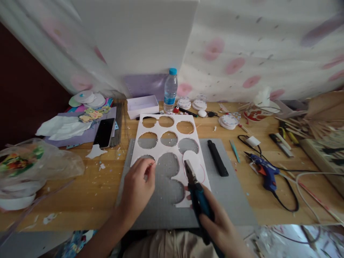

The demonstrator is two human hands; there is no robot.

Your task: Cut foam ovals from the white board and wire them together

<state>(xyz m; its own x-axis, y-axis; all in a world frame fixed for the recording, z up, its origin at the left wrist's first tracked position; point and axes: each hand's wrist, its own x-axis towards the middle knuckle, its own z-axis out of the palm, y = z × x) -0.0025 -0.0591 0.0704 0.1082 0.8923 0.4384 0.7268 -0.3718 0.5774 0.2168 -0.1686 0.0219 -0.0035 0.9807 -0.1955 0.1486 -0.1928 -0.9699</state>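
A white board (pixel 168 140) with several round holes lies on a grey cutting mat (pixel 228 200). Above its lower left part my left hand (pixel 139 182) is closed in a pinch; what it holds, if anything, is too small to name. My right hand (pixel 219 222) is wrapped round the teal and black handles of the pliers (pixel 200 200). The plier jaws point up and left over the board's right side, beside a white disc (pixel 191 157). A pink circle outline shows on the board next to the disc.
A black tool (pixel 217 157) lies right of the board, with a blue glue gun (pixel 266 172) and its cable farther right. Behind stand a water bottle (pixel 171 91) and a white box (pixel 143 106). A phone (pixel 104 132) and a plastic bag (pixel 59 163) lie left.
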